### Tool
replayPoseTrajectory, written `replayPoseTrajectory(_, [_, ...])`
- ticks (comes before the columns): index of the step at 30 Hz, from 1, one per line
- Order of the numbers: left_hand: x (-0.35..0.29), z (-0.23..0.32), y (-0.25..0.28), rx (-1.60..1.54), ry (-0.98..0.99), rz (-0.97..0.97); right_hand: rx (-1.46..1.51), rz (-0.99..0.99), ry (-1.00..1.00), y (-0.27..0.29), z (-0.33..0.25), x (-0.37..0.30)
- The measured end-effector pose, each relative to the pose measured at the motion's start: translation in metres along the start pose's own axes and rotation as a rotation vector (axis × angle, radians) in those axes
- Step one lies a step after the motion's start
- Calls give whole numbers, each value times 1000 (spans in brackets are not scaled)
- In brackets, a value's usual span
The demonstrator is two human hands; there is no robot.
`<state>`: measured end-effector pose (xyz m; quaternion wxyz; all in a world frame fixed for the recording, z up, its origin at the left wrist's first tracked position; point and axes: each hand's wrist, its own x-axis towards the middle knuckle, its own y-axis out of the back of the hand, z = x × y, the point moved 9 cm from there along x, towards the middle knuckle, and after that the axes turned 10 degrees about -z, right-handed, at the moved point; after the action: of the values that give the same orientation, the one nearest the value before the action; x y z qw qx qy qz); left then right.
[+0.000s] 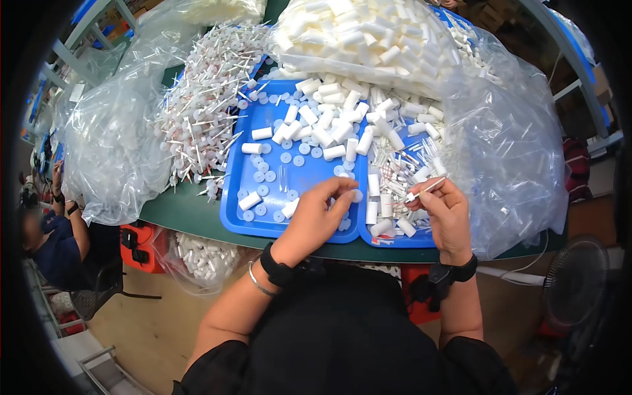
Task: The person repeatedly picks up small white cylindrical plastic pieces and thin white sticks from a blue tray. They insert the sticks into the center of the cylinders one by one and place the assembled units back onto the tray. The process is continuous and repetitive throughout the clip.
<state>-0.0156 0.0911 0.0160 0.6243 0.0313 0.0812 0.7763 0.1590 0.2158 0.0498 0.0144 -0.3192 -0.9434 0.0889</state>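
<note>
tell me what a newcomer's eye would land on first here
Probably the bulging bag of white cylinders at top centre, behind the blue trays. Next, the heap of white sticks and discs to its left. Nearer, the right hand pinches a slim white piece above the right-hand tray.

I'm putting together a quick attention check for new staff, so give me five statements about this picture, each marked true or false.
1. The right hand holds a thin white stick. True.
2. The left hand is over the right tray. False: the left hand is over the left tray.
3. Pale discs lie in the left tray. True.
4. The bracelet is on the right arm. False: the bracelet is on the left arm.
5. The fan is at the picture's left. False: the fan is at the right.
</note>
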Motion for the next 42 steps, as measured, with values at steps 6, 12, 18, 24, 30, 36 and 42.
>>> replayPoseTrajectory(6, [-14, -24, -43, -1257, 275, -207, 64, 9, 36, -27, 5, -1])
replayPoseTrajectory(12, [-23, -32, -58, -1466, 385, -86, 120, 17, 7, -30, 13, -1])
replayPoseTrajectory(18, [-22, -28, -72, -1622, 289, -248, 95, 32, -22, -31, 20, -1])
replayPoseTrajectory(24, [-21, -31, -67, -1463, 313, -177, -116, 37, 57, -37, 10, -5])
replayPoseTrajectory(30, [-22, -33, -72, -1427, 328, -190, -804, -58, 359, -67, -30, -10])
replayPoseTrajectory(36, [-24, -33, -69, -1384, 310, -183, -1199, -90, 536, -78, -44, -16])
replayPoseTrajectory(42, [-24, -38, -74, -1371, 304, -172, -1175, -83, 459, -80, -32, -17])
